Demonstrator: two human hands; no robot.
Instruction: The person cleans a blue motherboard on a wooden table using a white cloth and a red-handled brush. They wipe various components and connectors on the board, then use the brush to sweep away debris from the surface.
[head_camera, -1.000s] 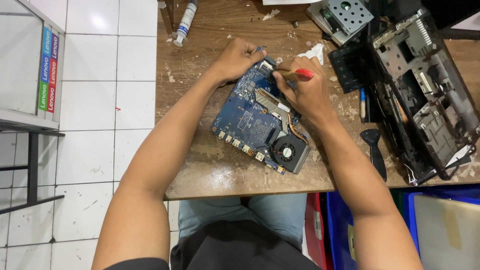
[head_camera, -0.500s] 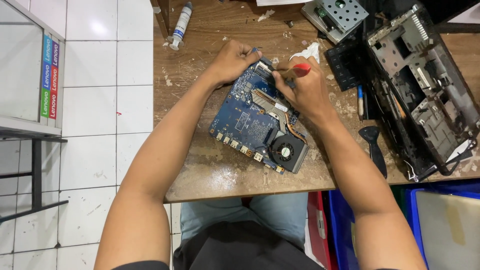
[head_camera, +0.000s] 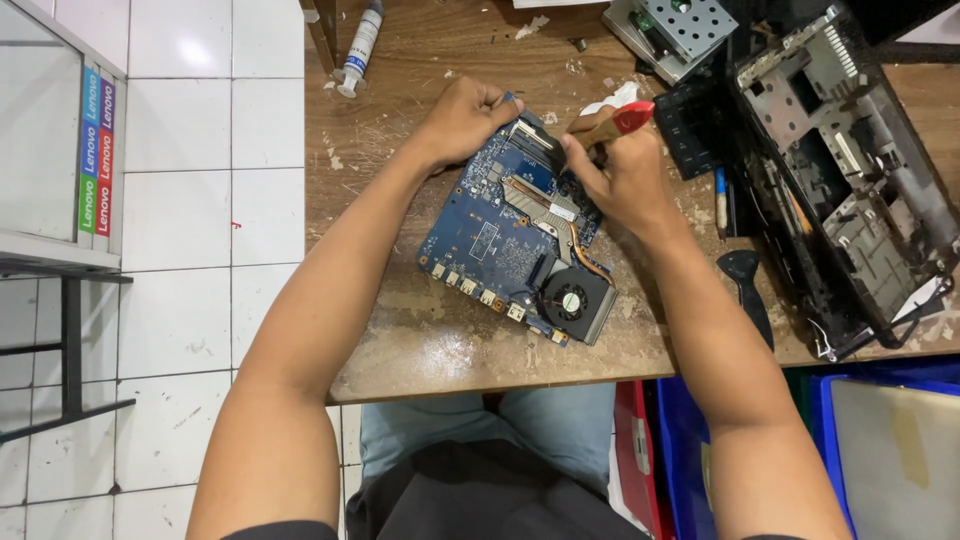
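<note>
A blue laptop motherboard (head_camera: 490, 235) lies tilted on the worn wooden table (head_camera: 440, 340), with a copper heat pipe and a black fan (head_camera: 572, 300) at its near right corner. My left hand (head_camera: 462, 118) grips the board's far left edge. My right hand (head_camera: 612, 172) holds a small brush with a wooden, red-tipped handle (head_camera: 622, 120); its working end sits over the board's far right part, hidden by my fingers.
A stripped black laptop chassis (head_camera: 850, 170) fills the table's right side, with a metal drive bracket (head_camera: 675, 25) behind it. A black pry tool (head_camera: 748, 295) and a blue pen (head_camera: 722, 205) lie to the right. A syringe (head_camera: 358, 50) rests far left. Blue bins stand under the table.
My right hand has drawn back to the right across the board's far end, and the brush handle now tilts up and right. The left hand stays put on the board.
</note>
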